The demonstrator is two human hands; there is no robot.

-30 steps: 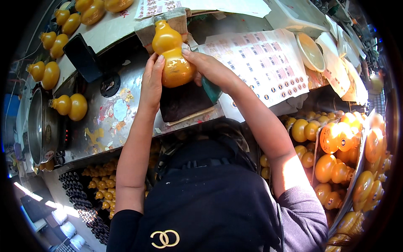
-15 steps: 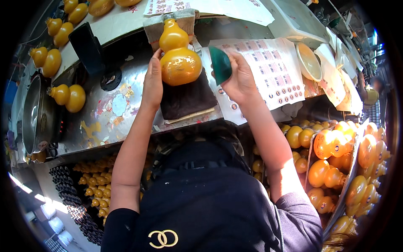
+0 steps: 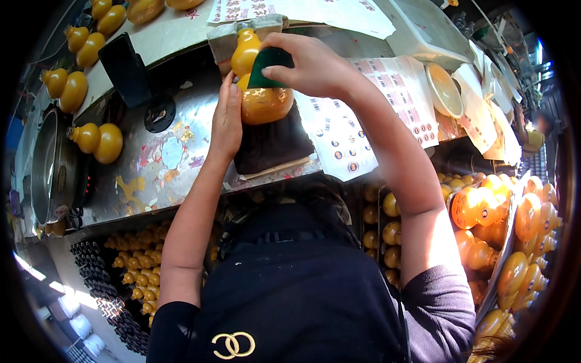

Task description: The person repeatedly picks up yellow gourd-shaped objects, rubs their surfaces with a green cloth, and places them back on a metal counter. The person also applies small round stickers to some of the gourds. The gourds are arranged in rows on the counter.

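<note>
right fingers point(image 3: 282, 74) pinch a green scraper point(image 3: 270, 60) over the gourd point(image 3: 266, 109) that left fingers point(image 3: 233, 98) hold

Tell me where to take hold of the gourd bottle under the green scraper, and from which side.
Grip the gourd bottle at its waist, probably, coming from the left: it narrows there between two rounded bulbs, while the right hand and green scraper crowd its right side.
</note>
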